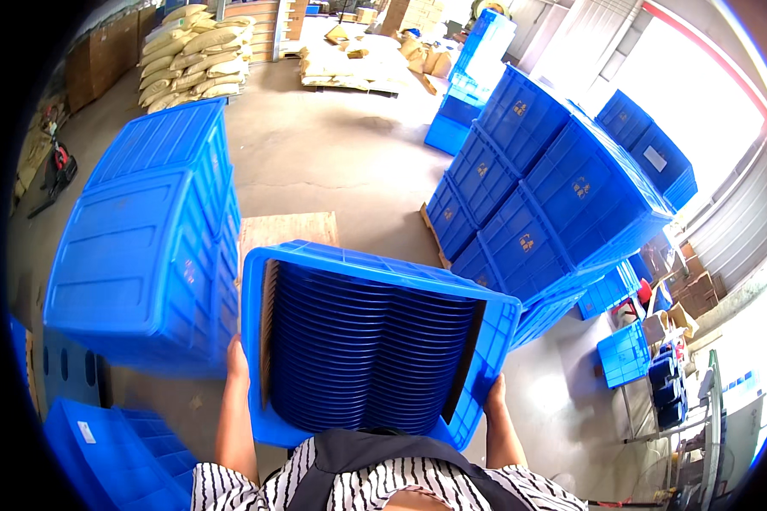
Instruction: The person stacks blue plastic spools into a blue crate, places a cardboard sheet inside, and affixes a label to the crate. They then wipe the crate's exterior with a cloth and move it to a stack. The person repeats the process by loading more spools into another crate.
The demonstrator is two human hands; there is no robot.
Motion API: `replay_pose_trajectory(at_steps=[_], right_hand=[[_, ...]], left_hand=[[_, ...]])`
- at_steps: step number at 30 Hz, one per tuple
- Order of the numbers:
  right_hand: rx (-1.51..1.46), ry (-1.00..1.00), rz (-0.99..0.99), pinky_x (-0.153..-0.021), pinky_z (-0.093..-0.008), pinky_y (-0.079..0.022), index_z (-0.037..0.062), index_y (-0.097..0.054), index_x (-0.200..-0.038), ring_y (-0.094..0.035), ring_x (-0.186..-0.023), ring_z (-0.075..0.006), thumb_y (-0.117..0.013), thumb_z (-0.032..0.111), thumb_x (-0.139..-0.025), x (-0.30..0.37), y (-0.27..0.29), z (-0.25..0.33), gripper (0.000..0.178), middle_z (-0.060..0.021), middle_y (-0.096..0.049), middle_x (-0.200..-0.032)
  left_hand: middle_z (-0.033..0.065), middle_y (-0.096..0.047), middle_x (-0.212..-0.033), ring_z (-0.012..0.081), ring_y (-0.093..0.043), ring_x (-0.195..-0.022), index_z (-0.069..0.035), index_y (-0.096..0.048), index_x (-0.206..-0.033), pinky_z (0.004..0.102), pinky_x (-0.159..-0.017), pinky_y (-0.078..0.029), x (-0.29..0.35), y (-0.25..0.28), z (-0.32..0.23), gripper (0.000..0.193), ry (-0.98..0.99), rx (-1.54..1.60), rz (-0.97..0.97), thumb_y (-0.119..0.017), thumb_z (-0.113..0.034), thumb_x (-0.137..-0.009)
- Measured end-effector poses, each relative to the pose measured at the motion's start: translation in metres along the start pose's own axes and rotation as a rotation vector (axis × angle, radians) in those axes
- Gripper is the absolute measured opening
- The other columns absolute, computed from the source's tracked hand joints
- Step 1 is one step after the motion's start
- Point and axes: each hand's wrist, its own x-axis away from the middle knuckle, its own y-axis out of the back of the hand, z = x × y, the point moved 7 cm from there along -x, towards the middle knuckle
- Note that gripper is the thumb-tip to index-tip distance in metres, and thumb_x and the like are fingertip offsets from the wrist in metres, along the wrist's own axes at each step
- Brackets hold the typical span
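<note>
A blue plastic crate [493,341] is held up before my body, tilted with its open top facing me. Two rows of thin, dark, round-edged pieces [324,349] are packed tightly in it; their exact kind is unclear. A brown board [268,336] lines one side. My left hand [238,362] grips the crate's left side, its fingers mostly hidden behind the wall. On the right side my right hand [495,397] grips the crate in the same way, with most fingers out of sight.
Stacked blue crates stand close at left [115,255] and on a pallet at right [520,196]. A wooden board [290,230] lies on the floor ahead. More blue crates [102,451] sit at lower left. Piled sacks [196,60] are at the back.
</note>
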Motion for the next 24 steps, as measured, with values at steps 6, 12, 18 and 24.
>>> replay_pose_trajectory(at_steps=[6, 12, 18, 24], right_hand=[[-0.048, 0.006, 0.084, -0.093, -0.0367, -0.047, -0.0008, -0.058, -0.122, -0.060, -0.105, -0.0244, -0.026, 0.035, -0.097, -0.207, -0.055, 0.103, 0.054, -0.0129, -0.063, -0.114], [0.282, -0.136, 0.073, -0.080, -0.0410, -0.050, -0.0003, -0.063, -0.108, -0.064, -0.090, -0.0265, -0.028, 0.039, -0.095, -0.372, -0.055, 0.153, 0.054, -0.0156, -0.066, -0.100], [0.355, -0.175, 0.295, -0.081, -0.0417, -0.051, 0.0000, -0.061, -0.110, -0.064, -0.091, -0.0279, -0.027, 0.041, -0.096, -0.502, -0.182, 0.184, 0.055, -0.0156, -0.065, -0.102], [0.553, -0.172, 0.499, -0.082, -0.0423, -0.051, 0.0004, -0.060, -0.112, -0.064, -0.091, -0.0282, -0.025, 0.041, -0.097, -0.611, -0.383, 0.213, 0.056, -0.0151, -0.065, -0.102]], left_hand=[[0.0123, -0.056, -0.124, 0.0230, -0.055, -0.113, -0.001, -0.048, -0.132, 0.0349, -0.099, -0.041, -0.089, -0.120, 0.033, 0.049, 0.047, -0.057, -0.044, -0.035, -0.035, -0.099], [0.0120, -0.049, -0.135, 0.0260, -0.049, -0.122, -0.003, -0.036, -0.143, 0.0371, -0.104, -0.038, -0.094, -0.212, 0.050, 0.056, 0.014, -0.029, -0.194, -0.037, -0.038, -0.099], [0.0128, -0.050, -0.135, 0.0265, -0.048, -0.123, -0.004, -0.042, -0.140, 0.0376, -0.102, -0.040, -0.139, -0.189, 0.099, 0.055, -0.017, 0.084, -0.411, -0.037, -0.038, -0.098], [0.0110, -0.063, -0.104, 0.0233, -0.061, -0.093, -0.001, -0.058, -0.118, 0.0351, -0.085, -0.049, -0.196, -0.273, 0.077, 0.045, -0.009, 0.051, -0.630, -0.037, -0.035, -0.097]])
